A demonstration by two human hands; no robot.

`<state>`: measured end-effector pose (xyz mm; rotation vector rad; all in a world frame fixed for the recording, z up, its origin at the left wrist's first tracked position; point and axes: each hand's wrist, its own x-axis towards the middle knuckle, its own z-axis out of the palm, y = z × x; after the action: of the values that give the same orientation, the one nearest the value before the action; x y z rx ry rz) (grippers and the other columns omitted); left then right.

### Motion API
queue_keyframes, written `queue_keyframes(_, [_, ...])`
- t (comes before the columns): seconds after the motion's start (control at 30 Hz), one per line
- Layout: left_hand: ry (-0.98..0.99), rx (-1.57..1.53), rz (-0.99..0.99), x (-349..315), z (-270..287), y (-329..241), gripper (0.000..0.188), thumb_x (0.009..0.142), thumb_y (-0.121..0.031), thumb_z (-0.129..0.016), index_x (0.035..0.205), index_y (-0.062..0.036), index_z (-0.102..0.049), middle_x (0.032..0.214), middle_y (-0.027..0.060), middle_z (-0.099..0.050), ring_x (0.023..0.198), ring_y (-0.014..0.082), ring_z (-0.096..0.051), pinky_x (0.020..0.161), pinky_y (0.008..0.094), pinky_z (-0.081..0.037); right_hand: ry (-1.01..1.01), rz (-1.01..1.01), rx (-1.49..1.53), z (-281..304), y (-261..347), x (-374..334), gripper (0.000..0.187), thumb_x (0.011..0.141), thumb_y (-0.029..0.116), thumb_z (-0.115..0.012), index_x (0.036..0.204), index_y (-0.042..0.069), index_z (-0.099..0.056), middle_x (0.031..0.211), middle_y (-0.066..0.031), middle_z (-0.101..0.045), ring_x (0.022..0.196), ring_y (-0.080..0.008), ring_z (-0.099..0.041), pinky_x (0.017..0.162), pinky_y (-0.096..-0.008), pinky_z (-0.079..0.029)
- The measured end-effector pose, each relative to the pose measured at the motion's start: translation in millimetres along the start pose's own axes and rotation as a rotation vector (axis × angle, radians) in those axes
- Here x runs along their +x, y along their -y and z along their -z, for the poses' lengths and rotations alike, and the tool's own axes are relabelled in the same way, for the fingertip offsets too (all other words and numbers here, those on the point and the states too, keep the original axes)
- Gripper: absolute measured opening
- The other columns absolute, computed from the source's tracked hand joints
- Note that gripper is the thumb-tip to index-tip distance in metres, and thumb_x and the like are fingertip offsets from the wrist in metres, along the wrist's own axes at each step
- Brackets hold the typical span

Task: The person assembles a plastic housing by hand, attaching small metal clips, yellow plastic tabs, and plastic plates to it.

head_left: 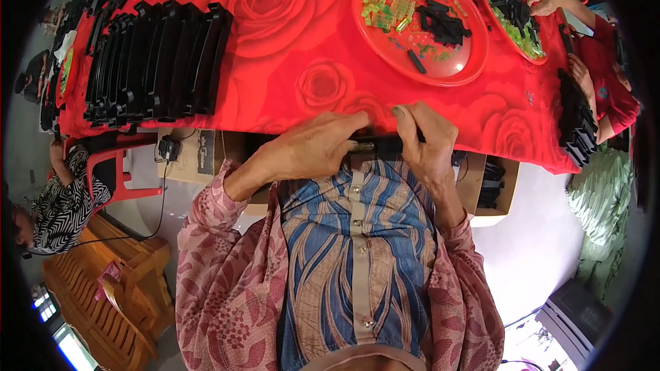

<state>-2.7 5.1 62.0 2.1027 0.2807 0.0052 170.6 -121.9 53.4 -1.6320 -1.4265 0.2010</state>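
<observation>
At the near edge of the red table, my left hand (309, 143) and my right hand (427, 141) face each other with fingers curled. Between them shows a dark black plastic piece (390, 145), with a small shiny, yellowish bit at the left hand's fingers. Its full shape is hidden by my hands. Both hands are closed on it, thumbs near its top. Beyond them lies a round red tray (447, 77) holding yellow-green clear plastic pieces (388, 10), small black parts (443, 23) and scattered tiny green bits.
Long black plastic parts (161, 62) stand in a packed row at left. A second red tray (526, 55) sits far right, where another person's hand (544, 1) reaches in. Cardboard boxes (498, 214) stand below the table; a red chair (124, 172) is at left.
</observation>
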Motion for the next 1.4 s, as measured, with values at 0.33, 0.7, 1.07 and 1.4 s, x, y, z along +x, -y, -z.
queue_keyframes(0.33, [0.064, -0.126, 0.109, 0, -5, -3, 0.034, 0.087, 0.001, -0.056, 0.120, -0.0013, -0.046, 0.088, 0.0270, -0.058, 0.091, 0.0492, -0.057, 0.077, 0.0535, -0.043, -0.016, 0.014, 0.002, 0, -5, -6, 0.004, 0.085, -0.003, -0.068, 0.083, -0.004, -0.064, 0.067, -0.0132, -0.058, 0.051, -0.0231, -0.056, 0.045, -0.0334, -0.042])
queue_keyframes(0.7, [-0.084, -0.011, 0.011, 0, -20, 6, 0.034, 0.090, -0.015, -0.066, 0.117, -0.0004, -0.052, 0.090, 0.0228, -0.063, 0.083, 0.0438, -0.061, 0.073, 0.0483, -0.046, -0.019, 0.068, 0.014, 3, -5, 3, 0.006, 0.082, -0.004, -0.070, 0.083, -0.004, -0.064, 0.069, -0.0123, -0.059, 0.052, -0.0218, -0.058, 0.045, -0.0329, -0.043])
queue_keyframes(1.07, [-0.153, 0.041, -0.011, 0, -28, 5, 0.029, 0.091, -0.017, -0.065, 0.107, 0.0000, -0.047, 0.074, 0.0250, -0.057, 0.071, 0.0453, -0.058, 0.058, 0.0516, -0.042, 0.015, 0.056, 0.076, 1, -9, 3, 0.007, 0.084, 0.000, -0.070, 0.084, -0.003, -0.064, 0.066, -0.0117, -0.055, 0.050, -0.0222, -0.055, 0.045, -0.0335, -0.040])
queue_keyframes(1.4, [0.093, -0.751, 0.203, 2, -9, 15, 0.045, 0.101, -0.024, -0.053, 0.137, 0.0022, -0.044, 0.111, 0.0066, -0.061, 0.103, 0.0135, -0.059, 0.091, 0.0266, -0.047, -0.085, -0.267, 0.245, 0, -16, 24, 0.021, 0.092, 0.015, -0.067, 0.084, -0.004, -0.065, 0.059, -0.0061, -0.053, 0.055, -0.0090, -0.047, 0.050, -0.0274, -0.038])
